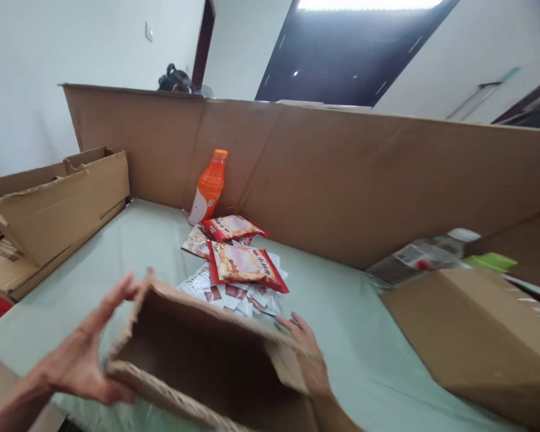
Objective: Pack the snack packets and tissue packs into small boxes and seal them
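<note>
An open cardboard box [207, 354] is tilted toward me at the table's near side, and its inside looks bare and dark. My left hand [87, 354] grips its left end, thumb along the lower edge and fingers at the upper corner. Behind the right end, my right hand [309, 357] supports the box, partly hidden by the cardboard. Just beyond the box lie red-edged snack packets [243, 264] on a heap of small white-and-brown sachets [227, 297]. An orange drink bottle [210, 186] stands leaning behind them.
A tall cardboard partition [342, 180] runs along the back of the pale green table cover [342, 306]. Another cardboard box [63, 204] is at left. To the right, a closed-looking carton [472, 342] sits before a clear plastic bottle [423, 258] and a green item [490, 261]. A person's head [174, 79] shows behind the partition.
</note>
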Action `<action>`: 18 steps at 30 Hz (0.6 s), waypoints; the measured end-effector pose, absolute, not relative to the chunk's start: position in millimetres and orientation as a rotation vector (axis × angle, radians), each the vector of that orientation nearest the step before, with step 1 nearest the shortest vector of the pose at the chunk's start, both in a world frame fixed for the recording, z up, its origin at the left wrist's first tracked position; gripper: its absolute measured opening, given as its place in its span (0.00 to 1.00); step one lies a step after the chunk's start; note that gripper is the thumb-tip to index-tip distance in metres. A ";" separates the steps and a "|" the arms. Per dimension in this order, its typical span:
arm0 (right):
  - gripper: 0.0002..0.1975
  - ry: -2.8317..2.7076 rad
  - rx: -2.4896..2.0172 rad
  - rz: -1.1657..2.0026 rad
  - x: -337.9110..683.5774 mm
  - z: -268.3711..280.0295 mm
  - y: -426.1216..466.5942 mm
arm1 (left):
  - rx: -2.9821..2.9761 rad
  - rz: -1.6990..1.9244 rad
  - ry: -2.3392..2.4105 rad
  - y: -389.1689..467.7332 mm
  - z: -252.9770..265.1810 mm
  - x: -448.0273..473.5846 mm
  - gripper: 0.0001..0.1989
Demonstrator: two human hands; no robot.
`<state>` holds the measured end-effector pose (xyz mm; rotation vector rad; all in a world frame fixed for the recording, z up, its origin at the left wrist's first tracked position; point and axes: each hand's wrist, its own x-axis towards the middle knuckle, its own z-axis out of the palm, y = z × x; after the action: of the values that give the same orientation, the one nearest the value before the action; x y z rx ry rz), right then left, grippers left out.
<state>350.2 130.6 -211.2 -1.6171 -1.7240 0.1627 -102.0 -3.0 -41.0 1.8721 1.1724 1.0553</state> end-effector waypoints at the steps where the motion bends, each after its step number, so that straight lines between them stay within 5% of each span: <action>1: 0.22 -1.709 -1.620 0.167 349.4 -210.8 130.9 | 1.880 1.162 1.312 1.1 -28.6 -115.3 0.65; 6: 0.23 -1.718 -1.647 0.184 339.6 -203.0 129.1 | 1.525 1.738 1.968 85.4 -15.0 -140.5 0.59; 11: 0.22 -1.768 -1.636 0.114 337.2 -197.4 124.1 | 1.294 1.733 2.253 216.7 -39.0 -131.8 0.60; 18: 0.21 -1.827 -1.644 0.101 343.0 -200.0 118.6 | 1.362 1.510 2.252 269.2 -48.1 -137.6 0.25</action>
<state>343.0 118.6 -200.0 -1.6443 -1.8273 0.1014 -137.6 269.2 -48.1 1.3621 2.2515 1.5101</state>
